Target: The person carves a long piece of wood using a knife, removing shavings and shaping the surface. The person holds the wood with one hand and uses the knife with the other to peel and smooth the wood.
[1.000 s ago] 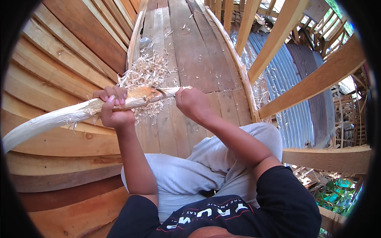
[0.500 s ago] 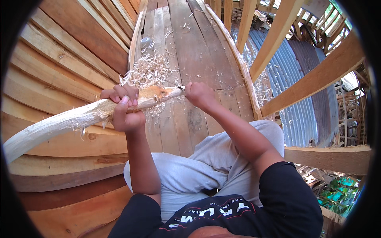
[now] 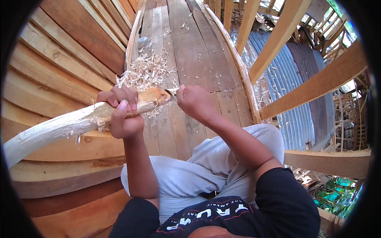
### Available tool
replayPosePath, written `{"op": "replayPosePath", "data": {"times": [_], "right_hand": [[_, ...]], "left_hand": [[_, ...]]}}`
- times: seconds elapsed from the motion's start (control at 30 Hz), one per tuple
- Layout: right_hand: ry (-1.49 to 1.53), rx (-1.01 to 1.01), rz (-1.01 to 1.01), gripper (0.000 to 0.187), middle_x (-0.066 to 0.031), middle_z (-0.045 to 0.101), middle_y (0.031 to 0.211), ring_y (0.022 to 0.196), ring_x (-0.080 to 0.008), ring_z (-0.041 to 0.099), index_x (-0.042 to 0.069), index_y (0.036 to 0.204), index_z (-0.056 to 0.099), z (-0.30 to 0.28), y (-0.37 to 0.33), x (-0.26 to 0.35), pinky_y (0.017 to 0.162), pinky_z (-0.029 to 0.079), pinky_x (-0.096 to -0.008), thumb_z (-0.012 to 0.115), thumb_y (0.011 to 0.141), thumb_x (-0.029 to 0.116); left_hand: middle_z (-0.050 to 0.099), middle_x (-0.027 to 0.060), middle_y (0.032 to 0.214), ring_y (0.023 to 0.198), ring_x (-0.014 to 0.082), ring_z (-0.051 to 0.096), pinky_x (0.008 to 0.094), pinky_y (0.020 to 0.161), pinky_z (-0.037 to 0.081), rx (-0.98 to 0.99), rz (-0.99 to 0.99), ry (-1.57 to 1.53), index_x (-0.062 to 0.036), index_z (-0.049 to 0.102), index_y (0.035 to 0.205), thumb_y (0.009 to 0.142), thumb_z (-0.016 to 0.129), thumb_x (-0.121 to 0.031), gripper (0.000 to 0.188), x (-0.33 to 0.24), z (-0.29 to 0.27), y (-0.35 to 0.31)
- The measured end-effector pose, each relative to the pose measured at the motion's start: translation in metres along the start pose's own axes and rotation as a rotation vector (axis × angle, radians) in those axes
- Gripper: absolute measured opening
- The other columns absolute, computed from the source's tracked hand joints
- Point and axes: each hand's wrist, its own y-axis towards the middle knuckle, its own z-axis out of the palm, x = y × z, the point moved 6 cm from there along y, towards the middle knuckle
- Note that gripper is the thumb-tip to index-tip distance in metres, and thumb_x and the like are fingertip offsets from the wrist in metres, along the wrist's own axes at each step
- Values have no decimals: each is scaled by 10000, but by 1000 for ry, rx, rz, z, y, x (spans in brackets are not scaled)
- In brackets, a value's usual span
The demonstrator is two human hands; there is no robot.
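A pale, peeled wooden branch runs from the left edge to the middle of the view, with an orange-brown patch near its far end. My left hand is wrapped around it just before that patch. At the branch's right end, my right hand is closed in a fist on a knife. Only a short dark piece of the blade shows, against the wood; the handle is hidden in my fingers. Loose slivers hang from the underside of the branch near my left hand.
A heap of wood shavings lies on the plank floor beyond the branch. Behind it stands a small clear container. A plank wall closes the left side; slanted wooden posts and corrugated metal sheets are on the right.
My right hand and the knife have moved a little left, onto the branch's end. The blade shows less than before. My left hand keeps its hold and has shifted slightly left.
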Motion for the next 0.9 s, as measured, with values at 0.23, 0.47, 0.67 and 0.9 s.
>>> {"op": "replayPosePath", "data": {"times": [0.23, 0.47, 0.67, 0.9], "right_hand": [[-2, -72, 23, 492, -254, 654, 813, 763, -440, 642, -11, 776, 681, 22, 31, -41, 748, 504, -520, 349, 926, 320], [-31, -89, 32, 500, -232, 668, 795, 762, -414, 657, -1, 765, 694, 28, 34, -53, 740, 511, -509, 348, 937, 317], [-68, -143, -49, 508, -269, 633, 712, 678, -459, 627, -14, 680, 663, 1, 11, -2, 688, 504, -538, 355, 933, 301], [-60, -133, 50, 480, -211, 675, 776, 746, -404, 661, 25, 734, 690, 27, 40, -53, 707, 521, -497, 357, 926, 314]], "left_hand": [[371, 24, 616, 523, 116, 369, 283, 572, 339, -60, -5, 0, -109, 365, 816, 701, 497, -13, 199, 5, -7, 4], [355, 12, 615, 530, 114, 362, 290, 578, 338, -67, -18, 48, -114, 357, 813, 702, 491, -26, 194, 4, 5, 3], [338, -8, 609, 546, 105, 352, 291, 632, 319, -15, -53, 62, -145, 359, 794, 695, 518, -82, 198, -3, -2, 5], [349, -3, 615, 540, 108, 354, 295, 622, 314, -49, -64, 41, -142, 364, 804, 692, 519, -87, 199, 5, -2, 6]]}}
